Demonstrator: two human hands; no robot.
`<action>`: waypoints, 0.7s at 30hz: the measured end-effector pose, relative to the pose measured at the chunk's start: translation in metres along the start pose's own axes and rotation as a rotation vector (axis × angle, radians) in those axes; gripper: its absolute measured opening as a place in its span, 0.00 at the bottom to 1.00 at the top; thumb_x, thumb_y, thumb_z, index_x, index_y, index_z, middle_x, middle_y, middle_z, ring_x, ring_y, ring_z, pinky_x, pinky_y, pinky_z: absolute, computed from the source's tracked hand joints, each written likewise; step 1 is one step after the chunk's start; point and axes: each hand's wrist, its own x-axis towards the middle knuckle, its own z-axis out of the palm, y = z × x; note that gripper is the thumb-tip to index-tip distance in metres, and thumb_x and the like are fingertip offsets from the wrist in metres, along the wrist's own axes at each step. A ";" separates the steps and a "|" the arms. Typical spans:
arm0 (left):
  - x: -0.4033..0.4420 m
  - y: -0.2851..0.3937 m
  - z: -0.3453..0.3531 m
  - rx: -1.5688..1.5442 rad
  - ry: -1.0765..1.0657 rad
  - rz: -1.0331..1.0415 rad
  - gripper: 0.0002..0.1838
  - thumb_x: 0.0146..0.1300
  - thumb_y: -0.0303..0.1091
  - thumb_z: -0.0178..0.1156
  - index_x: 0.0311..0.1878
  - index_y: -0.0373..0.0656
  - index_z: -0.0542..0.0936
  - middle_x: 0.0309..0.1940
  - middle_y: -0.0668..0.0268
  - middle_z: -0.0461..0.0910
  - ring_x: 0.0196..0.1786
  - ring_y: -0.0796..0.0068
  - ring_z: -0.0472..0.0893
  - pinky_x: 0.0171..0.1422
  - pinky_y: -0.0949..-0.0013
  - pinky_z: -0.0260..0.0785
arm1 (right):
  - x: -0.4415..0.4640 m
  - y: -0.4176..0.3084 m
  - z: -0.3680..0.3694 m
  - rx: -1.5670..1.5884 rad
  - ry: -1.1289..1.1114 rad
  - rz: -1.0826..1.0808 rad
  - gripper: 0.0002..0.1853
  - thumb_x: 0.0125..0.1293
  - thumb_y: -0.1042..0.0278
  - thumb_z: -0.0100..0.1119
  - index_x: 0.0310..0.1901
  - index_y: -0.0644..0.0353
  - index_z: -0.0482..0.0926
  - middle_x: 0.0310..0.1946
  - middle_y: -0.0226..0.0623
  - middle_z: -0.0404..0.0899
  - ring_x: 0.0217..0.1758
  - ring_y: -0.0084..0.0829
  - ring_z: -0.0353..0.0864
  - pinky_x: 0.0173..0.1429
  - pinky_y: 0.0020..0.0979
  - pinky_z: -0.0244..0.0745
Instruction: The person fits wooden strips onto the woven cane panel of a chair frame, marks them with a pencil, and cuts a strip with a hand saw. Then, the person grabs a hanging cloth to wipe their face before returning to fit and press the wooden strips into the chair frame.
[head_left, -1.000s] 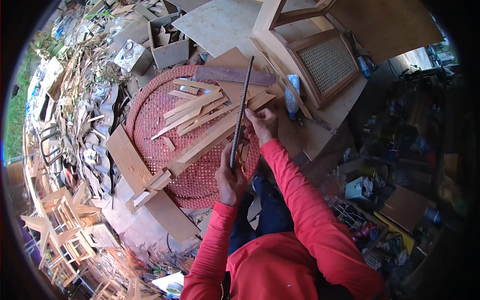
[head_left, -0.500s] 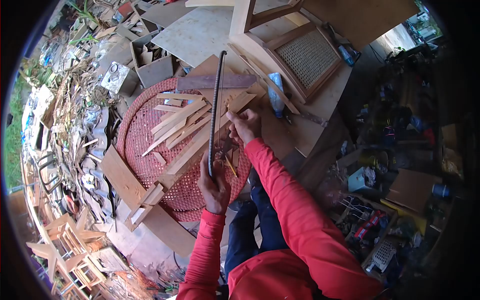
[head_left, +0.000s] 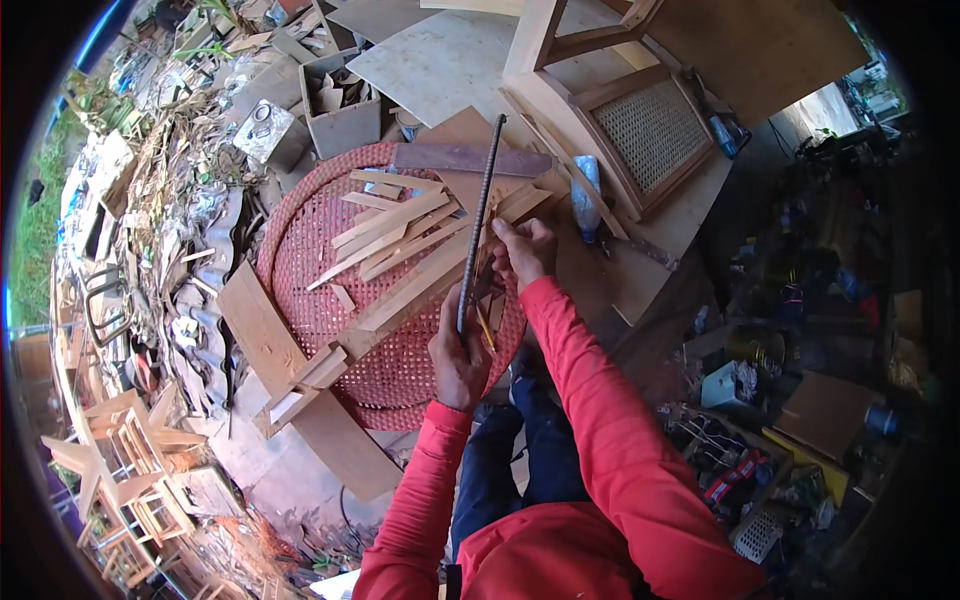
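My left hand (head_left: 461, 357) is closed round the lower end of a bow saw, whose frame is a dark ribbed rod (head_left: 484, 200) curving up and away from me. A thin line, like a blade, runs beside the rod. Just right of it, my right hand (head_left: 527, 248) is pinched, thumb against fingers; what it holds, if anything, is hidden. Beneath both hands a long wooden board (head_left: 400, 300) lies slanting across a round red woven tabletop (head_left: 300, 240). A yellow pencil (head_left: 486, 328) shows beside my left hand. Several wood strips (head_left: 390, 225) are piled left of the saw.
A chair frame with a cane panel (head_left: 652, 135) lies on the table at the upper right, near a plastic bottle (head_left: 586, 195). A box of offcuts (head_left: 342, 110) stands at the back left. Scrap covers the left ground; tools and boxes (head_left: 735, 385) fill the right.
The view has shifted, so the scene sits further right. My left hand and the saw are slightly nearer my right hand, which stays pinched.
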 end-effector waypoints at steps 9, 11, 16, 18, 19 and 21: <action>-0.004 0.002 0.006 0.047 -0.006 0.005 0.23 0.82 0.22 0.55 0.77 0.41 0.74 0.43 0.47 0.88 0.38 0.61 0.91 0.41 0.62 0.80 | 0.001 0.001 0.003 0.002 0.030 -0.021 0.21 0.70 0.60 0.79 0.33 0.53 0.71 0.20 0.30 0.79 0.14 0.22 0.73 0.17 0.30 0.64; -0.005 -0.001 0.011 0.057 0.015 0.052 0.24 0.82 0.22 0.54 0.77 0.41 0.74 0.43 0.48 0.88 0.38 0.61 0.90 0.42 0.62 0.80 | 0.011 0.013 0.002 -0.042 0.071 -0.101 0.21 0.68 0.61 0.80 0.31 0.55 0.72 0.21 0.30 0.79 0.17 0.22 0.73 0.21 0.32 0.66; -0.013 -0.001 0.015 -0.003 0.013 0.007 0.20 0.84 0.26 0.52 0.74 0.39 0.75 0.44 0.59 0.85 0.40 0.75 0.82 0.46 0.69 0.75 | 0.030 0.034 0.002 -0.104 0.143 -0.232 0.23 0.62 0.62 0.84 0.25 0.59 0.74 0.23 0.31 0.78 0.29 0.25 0.75 0.35 0.39 0.74; -0.025 -0.007 0.011 0.001 -0.005 -0.001 0.20 0.85 0.27 0.52 0.75 0.39 0.75 0.49 0.57 0.87 0.44 0.74 0.83 0.50 0.68 0.77 | 0.029 0.033 0.002 -0.076 0.135 -0.218 0.23 0.62 0.61 0.84 0.25 0.59 0.74 0.23 0.31 0.78 0.28 0.26 0.74 0.35 0.39 0.74; -0.041 -0.011 0.005 0.002 0.000 -0.020 0.20 0.85 0.28 0.51 0.75 0.38 0.75 0.52 0.57 0.87 0.45 0.74 0.83 0.51 0.68 0.77 | 0.029 0.032 0.002 -0.060 0.131 -0.213 0.23 0.62 0.61 0.84 0.25 0.59 0.74 0.23 0.30 0.77 0.27 0.26 0.73 0.35 0.39 0.74; -0.070 -0.015 -0.006 0.003 0.005 -0.049 0.20 0.86 0.30 0.51 0.75 0.37 0.75 0.56 0.57 0.87 0.48 0.74 0.83 0.54 0.67 0.77 | 0.034 0.037 0.003 -0.053 0.112 -0.214 0.23 0.62 0.61 0.84 0.25 0.59 0.74 0.23 0.29 0.76 0.27 0.25 0.72 0.35 0.38 0.73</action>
